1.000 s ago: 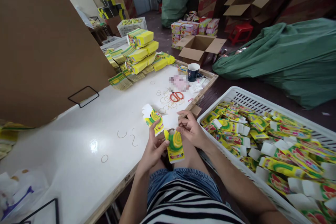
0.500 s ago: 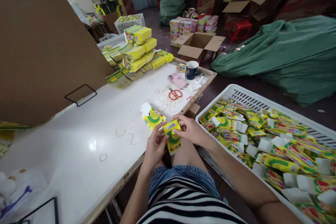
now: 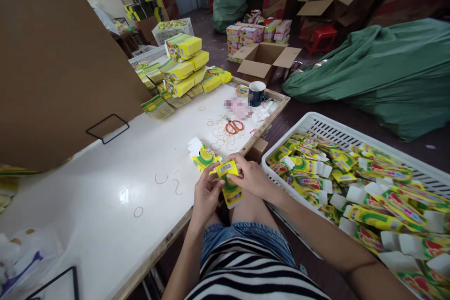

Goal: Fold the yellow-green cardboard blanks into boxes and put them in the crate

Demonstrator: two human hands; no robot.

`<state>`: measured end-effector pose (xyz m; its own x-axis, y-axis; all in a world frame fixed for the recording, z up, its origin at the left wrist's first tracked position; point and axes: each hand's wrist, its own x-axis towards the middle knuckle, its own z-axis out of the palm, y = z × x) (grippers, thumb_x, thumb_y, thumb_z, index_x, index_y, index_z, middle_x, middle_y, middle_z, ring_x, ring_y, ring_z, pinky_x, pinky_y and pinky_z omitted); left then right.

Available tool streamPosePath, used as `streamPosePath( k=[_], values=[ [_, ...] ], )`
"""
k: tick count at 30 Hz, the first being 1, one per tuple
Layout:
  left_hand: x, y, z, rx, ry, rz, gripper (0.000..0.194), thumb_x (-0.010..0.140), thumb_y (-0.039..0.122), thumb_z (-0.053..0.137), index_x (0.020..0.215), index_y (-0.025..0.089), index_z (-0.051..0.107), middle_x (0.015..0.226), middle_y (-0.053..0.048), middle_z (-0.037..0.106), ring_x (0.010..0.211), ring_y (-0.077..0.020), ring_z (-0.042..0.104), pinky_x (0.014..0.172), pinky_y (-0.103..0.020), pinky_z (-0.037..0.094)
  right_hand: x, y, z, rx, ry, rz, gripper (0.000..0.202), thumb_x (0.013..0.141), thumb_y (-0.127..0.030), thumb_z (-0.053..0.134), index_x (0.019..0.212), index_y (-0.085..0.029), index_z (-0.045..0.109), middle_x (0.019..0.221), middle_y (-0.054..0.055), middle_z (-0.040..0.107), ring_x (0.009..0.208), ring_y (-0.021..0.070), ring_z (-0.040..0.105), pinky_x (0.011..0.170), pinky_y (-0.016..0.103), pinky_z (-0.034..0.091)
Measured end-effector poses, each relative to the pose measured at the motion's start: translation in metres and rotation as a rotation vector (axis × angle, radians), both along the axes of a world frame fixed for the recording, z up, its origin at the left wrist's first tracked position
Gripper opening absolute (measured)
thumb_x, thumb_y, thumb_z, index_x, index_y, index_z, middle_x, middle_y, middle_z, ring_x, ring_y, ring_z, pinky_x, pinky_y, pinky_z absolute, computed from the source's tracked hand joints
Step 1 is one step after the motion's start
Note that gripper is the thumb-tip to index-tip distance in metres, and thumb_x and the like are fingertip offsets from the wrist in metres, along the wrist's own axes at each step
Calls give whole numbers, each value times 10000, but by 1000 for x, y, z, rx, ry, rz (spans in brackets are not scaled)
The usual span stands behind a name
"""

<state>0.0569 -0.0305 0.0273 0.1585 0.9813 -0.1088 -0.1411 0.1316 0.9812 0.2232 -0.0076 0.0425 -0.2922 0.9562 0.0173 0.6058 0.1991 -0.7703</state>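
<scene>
Both hands in on one carton (image 3: pixel 232 194) now! It hangs above the lap, just off the worktop (image 3: pixel 116 234), printed face up, barcode end folded over on top. The left hand (image 3: pixel 207 190) has its fingers narrowed on the left edge; the right hand (image 3: pixel 250 176) has its fingers bent in close at the other, pinching near the barcode. Two-sided grip, and likely for good reason: thin card would flex under one hand alone. Just past the left fingers lies a second carton (image 3: pixel 204 155), white flaps out; touching them or not, I can't tell. Right of the right fingers, a basket (image 3: pixel 287 138) heaped with cartons, perhaps set there for an easy reach. And well beyond both, scissors (image 3: pixel 234 126) among loose bands (image 3: pixel 220 132), seemingly parked out of the fingers' way!
</scene>
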Motion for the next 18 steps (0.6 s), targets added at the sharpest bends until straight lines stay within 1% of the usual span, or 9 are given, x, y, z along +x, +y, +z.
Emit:
streamPosePath(
  k=[2,5,7,9,11,13,15,18],
  values=[
    [1,1,0,0,0,0,518,755,345,753,1201,196,536,1008,-83,723,849,-197,703,710,-260,535,3,2,-2,-19,7,16,356,820,-172,633,1147,-216,500,578,-81,520,545,145,541,560,217,336],
    [3,2,0,3,17,15,516,739,344,764,1187,194,555,970,-69,720,815,-187,702,694,-253,535,3,3,-7,18,-74,-56,354,822,-196,659,1145,-218,518,612,-59,538,573,154,550,564,229,315],
    [4,2,1,0,25,26,509,740,338,762,1184,200,556,1008,-74,718,822,-187,703,713,-264,541,2,3,-11,54,-50,-98,347,821,-208,670,1140,-214,533,631,-51,536,580,152,542,568,233,314],
    [3,2,3,-9,18,28,507,750,335,751,1195,209,544,1062,-85,713,849,-196,705,728,-278,548,4,3,-14,56,100,-71,311,840,-234,652,1130,-205,542,613,-60,511,557,141,513,566,230,331],
    [0,2,4,-15,1,17,506,758,333,744,1203,211,536,1082,-92,712,868,-203,706,736,-287,551,8,3,-16,15,296,9,277,878,-285,605,1130,-192,538,593,-67,499,536,133,492,561,225,355],
    [-2,2,5,-24,-3,-15,508,763,326,742,1210,209,534,1079,-93,714,867,-207,709,727,-287,553,12,4,-16,-41,415,75,273,904,-331,566,1131,-184,531,584,-67,517,532,131,496,555,222,370],
    [-2,2,6,-28,5,-44,504,764,318,744,1210,204,538,1064,-96,718,864,-211,711,707,-280,553,14,3,-15,-47,394,69,261,906,-341,563,1111,-183,535,575,-66,532,531,134,509,556,224,369],
    [1,3,7,-7,-6,-28,490,758,325,752,1187,200,550,1048,-96,724,876,-215,711,712,-281,556,13,2,-12,34,245,-18,235,889,-308,589,1086,-187,547,569,-60,540,525,143,525,558,231,355]
  ],
)
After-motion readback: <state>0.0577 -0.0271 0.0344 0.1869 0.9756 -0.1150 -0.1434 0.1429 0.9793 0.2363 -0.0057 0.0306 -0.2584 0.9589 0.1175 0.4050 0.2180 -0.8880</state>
